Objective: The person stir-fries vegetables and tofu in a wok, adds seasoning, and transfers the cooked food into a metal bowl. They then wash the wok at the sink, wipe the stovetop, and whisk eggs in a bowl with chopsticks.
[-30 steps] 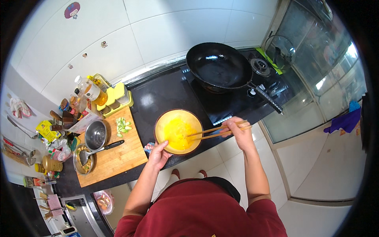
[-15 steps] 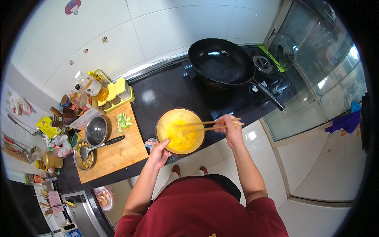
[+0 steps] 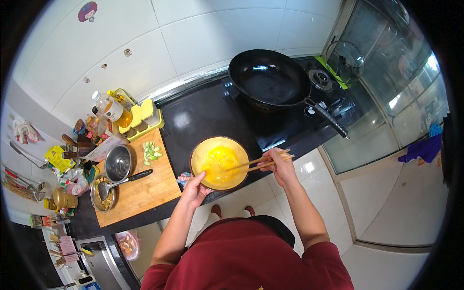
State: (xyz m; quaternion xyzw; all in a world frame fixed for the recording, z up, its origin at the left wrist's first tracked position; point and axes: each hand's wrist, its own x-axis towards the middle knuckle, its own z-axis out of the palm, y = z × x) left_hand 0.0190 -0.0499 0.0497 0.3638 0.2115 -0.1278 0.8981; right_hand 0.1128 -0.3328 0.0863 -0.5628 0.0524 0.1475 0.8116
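Observation:
A yellow bowl (image 3: 197, 153) with a dark rim is at the front edge of the black counter. Beaten egg (image 3: 220, 162), bright yellow, lies in it. My left hand (image 3: 194, 190) grips the bowl's near left rim, thumb over the edge and the other fingers beneath. In my right hand (image 3: 282, 166) is a pair of wooden chopsticks (image 3: 253, 165), closed in the fingers near their upper ends. Their tips dip into the egg around the middle of the bowl.
A black wok (image 3: 270, 79) sits on the stove, its handle (image 3: 331, 121) pointing toward the front right. On the left, a wooden cutting board (image 3: 140, 193) carries chopped green pieces (image 3: 152, 152), an empty metal bowl (image 3: 118, 162) and a ladle (image 3: 130, 178) resting in a food-filled bowl. Seasoning bottles (image 3: 113, 110) stand behind.
The chopsticks have swung within the egg, their tips now lower and further right in the bowl. My right hand has shifted slightly down; my left still grips the bowl.

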